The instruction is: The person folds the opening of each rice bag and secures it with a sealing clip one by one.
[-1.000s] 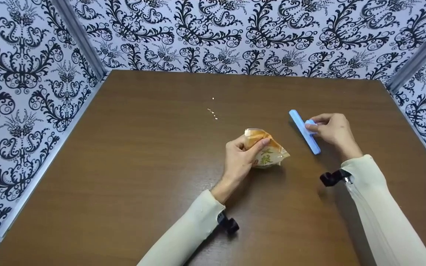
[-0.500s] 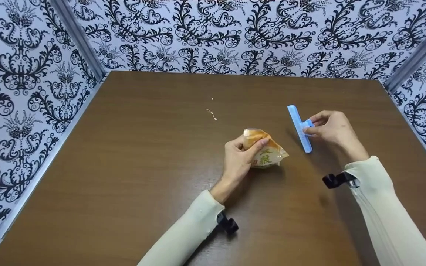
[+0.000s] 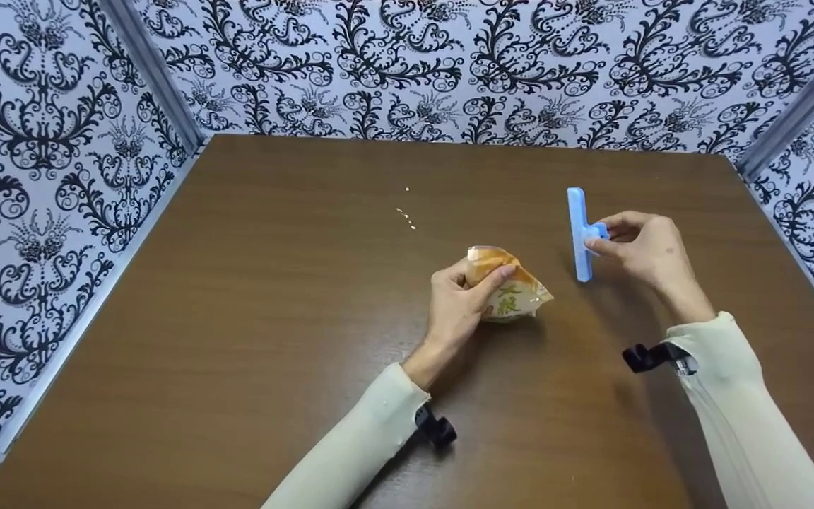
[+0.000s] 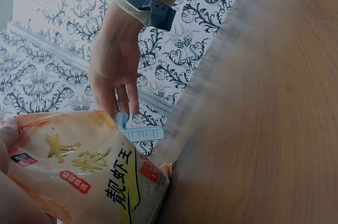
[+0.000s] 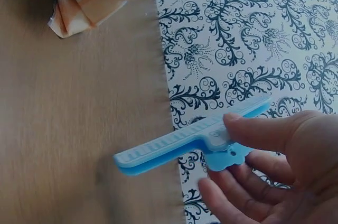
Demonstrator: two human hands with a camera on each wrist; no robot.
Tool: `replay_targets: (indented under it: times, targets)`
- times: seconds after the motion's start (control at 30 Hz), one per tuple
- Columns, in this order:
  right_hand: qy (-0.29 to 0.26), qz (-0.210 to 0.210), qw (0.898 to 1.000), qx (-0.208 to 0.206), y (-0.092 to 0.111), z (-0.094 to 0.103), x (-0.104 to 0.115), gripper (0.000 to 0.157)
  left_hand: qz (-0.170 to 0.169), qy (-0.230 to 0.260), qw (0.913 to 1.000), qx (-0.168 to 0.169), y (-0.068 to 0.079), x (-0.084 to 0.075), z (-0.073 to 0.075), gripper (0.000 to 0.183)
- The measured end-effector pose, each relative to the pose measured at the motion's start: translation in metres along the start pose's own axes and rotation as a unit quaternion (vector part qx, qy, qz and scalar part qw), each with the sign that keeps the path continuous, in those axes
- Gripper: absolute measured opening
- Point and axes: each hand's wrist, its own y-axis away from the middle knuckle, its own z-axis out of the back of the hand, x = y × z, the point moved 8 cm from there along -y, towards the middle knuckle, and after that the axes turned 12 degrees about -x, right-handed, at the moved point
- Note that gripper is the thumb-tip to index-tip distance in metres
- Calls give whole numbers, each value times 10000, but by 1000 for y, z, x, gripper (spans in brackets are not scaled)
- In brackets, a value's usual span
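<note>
From here I see the left hand (image 3: 458,300) gripping a printed orange-and-cream bag (image 3: 513,300). The right hand (image 3: 651,251) pinches a blue clip (image 3: 578,233) — right of the bag, apart from it. Beyond the bag, leftward, white specks (image 3: 407,216) (a short, broken line) dot the brown table (image 3: 237,318) — patterned wall (image 3: 407,71) farthest behind it.

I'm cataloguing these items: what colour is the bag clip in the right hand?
The bag clip is light blue; the right wrist view shows it best.
</note>
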Motion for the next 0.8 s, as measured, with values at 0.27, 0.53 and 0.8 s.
replay_targets:
  times: [0.27,0.53,0.8]
  targets:
    - [-94,49,9999,77,10,3,0,45,-107,-183,9998,-54,0,-2,2,16]
    - [22,493,9981,365,24,2,5,39,-21,-19,10000,-53,1,0,2,17]
    - [168,924,9933,675,38,4,13,35,31,-12,10000,-51,0,0,2,17]
